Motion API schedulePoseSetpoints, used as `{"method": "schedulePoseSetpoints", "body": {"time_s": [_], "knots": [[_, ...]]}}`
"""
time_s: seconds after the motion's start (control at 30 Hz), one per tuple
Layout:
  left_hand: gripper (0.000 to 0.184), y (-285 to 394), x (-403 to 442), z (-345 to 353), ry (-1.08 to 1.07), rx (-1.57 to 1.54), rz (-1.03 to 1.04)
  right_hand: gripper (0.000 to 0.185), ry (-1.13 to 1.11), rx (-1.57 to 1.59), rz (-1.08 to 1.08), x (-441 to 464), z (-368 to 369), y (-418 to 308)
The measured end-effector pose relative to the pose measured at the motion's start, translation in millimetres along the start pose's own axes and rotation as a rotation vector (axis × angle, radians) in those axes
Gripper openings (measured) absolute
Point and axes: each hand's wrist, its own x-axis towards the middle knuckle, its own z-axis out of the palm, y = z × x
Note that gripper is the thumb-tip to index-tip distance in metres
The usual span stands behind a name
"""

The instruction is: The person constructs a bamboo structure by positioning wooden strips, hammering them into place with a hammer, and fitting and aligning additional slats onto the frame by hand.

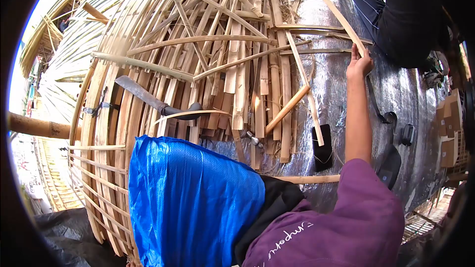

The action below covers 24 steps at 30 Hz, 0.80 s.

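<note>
My right hand [359, 63] reaches out at the upper right, its fingers closed around the lower end of a long, pale bamboo strip [336, 14]. From there the strip slants up and left to the top of the view. Several other split strips [316, 50] lie just left of the hand on a silvery sheet [341, 104]. A machete [141, 94] with a dark handle rests on a large pile of bamboo slats [242, 74]. My left hand does not show. Blue woven plastic [193, 202] covers my lap.
Another person [401, 15] in dark clothes sits close by at the upper right. A black phone [324, 155] lies under a strip's end. Cardboard boxes [449, 118] stand at the right edge. A woven bamboo frame [101, 178] curves along the left.
</note>
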Motion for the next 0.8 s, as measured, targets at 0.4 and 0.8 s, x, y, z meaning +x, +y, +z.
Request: {"method": "schedulePoseSetpoints", "body": {"time_s": [0.4, 0.8], "knots": [[0.028, 37, 4, 17, -0.075, 0.026, -0.007, 0.053, -0.003, -1.228, -0.158, 21, -44, 61], [0.027, 58, 8, 20, -0.104, 0.02, 0.015, 0.055, -1.093, -1.515, 0.232, -61, -44, 124]]}}
